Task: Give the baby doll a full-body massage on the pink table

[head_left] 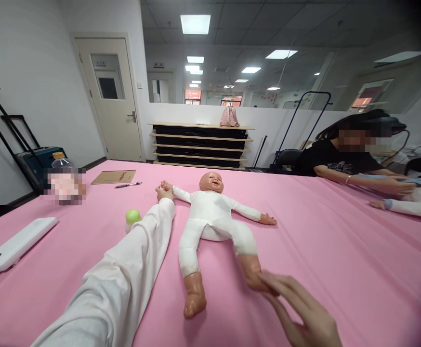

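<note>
A baby doll point(210, 212) with a white cloth body lies on its back on the pink-covered table point(326, 241), its feet toward me. My left hand point(164, 193), at the end of a white sleeve, is closed around the doll's hand on the left side. Low on the right, my right hand point(300, 303) has its fingers and thumb about the doll's foot point(252, 273) on that side. The other foot point(195, 299) rests free on the cloth. Part of the doll's left-side hand is hidden by my fingers.
Beside my left sleeve stands a small container with a green lid point(133, 216). A white power bank point(19, 243), a pen point(128, 185), a brown notebook point(113, 177) and a yellow-capped bottle point(63, 161) lie or stand leftward. Across the table, a person point(348, 154) handles another doll.
</note>
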{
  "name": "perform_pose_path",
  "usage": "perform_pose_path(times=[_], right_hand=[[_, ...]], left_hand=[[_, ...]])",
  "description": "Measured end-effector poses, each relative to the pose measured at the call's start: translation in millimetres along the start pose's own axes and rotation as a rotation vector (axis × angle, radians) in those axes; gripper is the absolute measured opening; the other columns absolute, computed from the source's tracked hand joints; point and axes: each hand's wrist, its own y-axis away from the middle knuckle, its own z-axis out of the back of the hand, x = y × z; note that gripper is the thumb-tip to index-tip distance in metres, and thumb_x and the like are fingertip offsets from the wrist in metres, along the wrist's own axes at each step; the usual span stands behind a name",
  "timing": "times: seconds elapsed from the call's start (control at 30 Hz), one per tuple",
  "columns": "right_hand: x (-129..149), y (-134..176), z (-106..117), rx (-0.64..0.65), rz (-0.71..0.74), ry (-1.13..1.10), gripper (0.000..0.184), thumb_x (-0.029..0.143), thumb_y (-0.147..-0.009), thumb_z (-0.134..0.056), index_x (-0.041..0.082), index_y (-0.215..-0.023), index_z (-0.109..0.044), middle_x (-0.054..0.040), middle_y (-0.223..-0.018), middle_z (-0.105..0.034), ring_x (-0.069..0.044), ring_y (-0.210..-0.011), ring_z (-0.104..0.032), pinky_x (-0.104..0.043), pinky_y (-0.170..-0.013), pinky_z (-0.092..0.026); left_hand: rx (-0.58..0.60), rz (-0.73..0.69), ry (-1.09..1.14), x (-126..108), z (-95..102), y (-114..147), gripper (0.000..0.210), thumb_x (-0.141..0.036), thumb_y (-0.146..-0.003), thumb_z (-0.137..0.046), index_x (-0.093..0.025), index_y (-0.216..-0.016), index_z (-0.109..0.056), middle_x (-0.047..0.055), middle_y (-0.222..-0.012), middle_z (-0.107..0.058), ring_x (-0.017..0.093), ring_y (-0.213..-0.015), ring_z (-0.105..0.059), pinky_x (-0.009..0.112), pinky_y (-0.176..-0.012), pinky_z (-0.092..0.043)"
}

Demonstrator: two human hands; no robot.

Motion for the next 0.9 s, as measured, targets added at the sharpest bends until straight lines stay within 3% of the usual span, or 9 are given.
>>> perform_pose_path(times=[0.13,0.27,0.4,0.5,0.57,0.63,0.73,0.8,0.9], right_hand=[[-18,-55,-4,-0.115,0.008,0.012,0.030,0.008,-0.075,-0.054,0.017,-0.104,-0.055,-0.0033,-0.101,-0.058,-0.010,-0.097,-0.055,-0.021,-0.086,-0.047],[-24,-93,-49,-0.105,0.097,-0.087,0.027,0.007,-0.078,-0.050,0.016,-0.102,-0.056,-0.0025,-0.102,-0.058,-0.010,-0.097,-0.054,-0.023,-0.085,-0.048],[-14,-99,-107,0.016,0.238,-0.093,0.029,0.006,-0.079,-0.042,0.016,-0.102,-0.057,-0.0025,-0.098,-0.058,-0.010,-0.087,-0.053,-0.024,-0.074,-0.050],[-5,-91,-140,0.072,0.345,-0.062,0.028,0.005,-0.079,-0.039,0.014,-0.097,-0.059,-0.0041,-0.092,-0.058,-0.011,-0.086,-0.050,-0.024,-0.074,-0.050],[-2,-87,-151,0.078,0.366,-0.054,0.027,0.006,-0.078,-0.040,0.013,-0.095,-0.060,-0.0046,-0.090,-0.058,-0.012,-0.089,-0.050,-0.025,-0.076,-0.050],[-2,-88,-150,0.067,0.348,-0.053,0.028,0.005,-0.078,-0.039,0.013,-0.096,-0.060,-0.0043,-0.091,-0.058,-0.012,-0.088,-0.050,-0.024,-0.076,-0.050],[-5,-97,-125,0.021,0.281,-0.085,0.032,0.003,-0.079,-0.037,0.014,-0.101,-0.058,-0.0046,-0.094,-0.058,-0.010,-0.086,-0.052,-0.024,-0.073,-0.050],[-7,-100,-95,-0.024,0.208,-0.111,0.033,0.003,-0.079,-0.038,0.014,-0.104,-0.057,-0.0055,-0.098,-0.057,-0.010,-0.090,-0.053,-0.024,-0.076,-0.050],[-7,-89,-48,-0.071,0.085,-0.119,0.030,0.005,-0.078,-0.046,0.016,-0.104,-0.057,-0.0048,-0.100,-0.057,-0.009,-0.094,-0.054,-0.022,-0.079,-0.049]], left_hand=[[0.104,-0.176,0.040,-35,-9.8,15,0.050,-0.027,-0.070,-0.061,-0.020,-0.115,-0.041,0.005,-0.104,-0.055,0.008,-0.088,-0.055,0.023,-0.083,-0.045],[0.274,-0.541,-0.036,-58,-21.9,40,0.039,-0.027,-0.072,-0.057,-0.024,-0.110,-0.049,0.001,-0.105,-0.056,0.008,-0.093,-0.053,0.022,-0.088,-0.042],[0.455,-0.880,-0.333,-54,-30.1,57,0.037,-0.033,-0.078,-0.049,-0.027,-0.114,-0.050,0.001,-0.111,-0.053,0.010,-0.097,-0.051,0.023,-0.089,-0.040],[0.573,-0.989,-0.553,-44,-33.6,59,0.036,-0.033,-0.081,-0.045,-0.033,-0.116,-0.049,-0.002,-0.116,-0.050,0.012,-0.108,-0.045,0.025,-0.094,-0.036],[0.609,-1.007,-0.614,-41,-35.1,59,0.036,-0.032,-0.082,-0.042,-0.037,-0.118,-0.047,-0.003,-0.118,-0.049,0.013,-0.111,-0.042,0.026,-0.096,-0.034],[0.619,-1.026,-0.609,-40,-36.1,58,0.037,-0.033,-0.082,-0.043,-0.038,-0.119,-0.046,-0.003,-0.117,-0.049,0.013,-0.109,-0.043,0.027,-0.095,-0.034],[0.556,-0.997,-0.459,-44,-35.7,54,0.038,-0.031,-0.080,-0.046,-0.033,-0.118,-0.047,0.000,-0.111,-0.052,0.011,-0.102,-0.047,0.025,-0.093,-0.038],[0.435,-0.874,-0.249,-46,-33.1,49,0.037,-0.028,-0.080,-0.047,-0.026,-0.117,-0.048,0.003,-0.109,-0.052,0.010,-0.099,-0.048,0.023,-0.092,-0.040],[0.245,-0.565,0.031,-44,-25.3,35,0.043,-0.021,-0.077,-0.051,-0.020,-0.120,-0.043,0.006,-0.113,-0.049,0.008,-0.096,-0.050,0.020,-0.087,-0.044]])
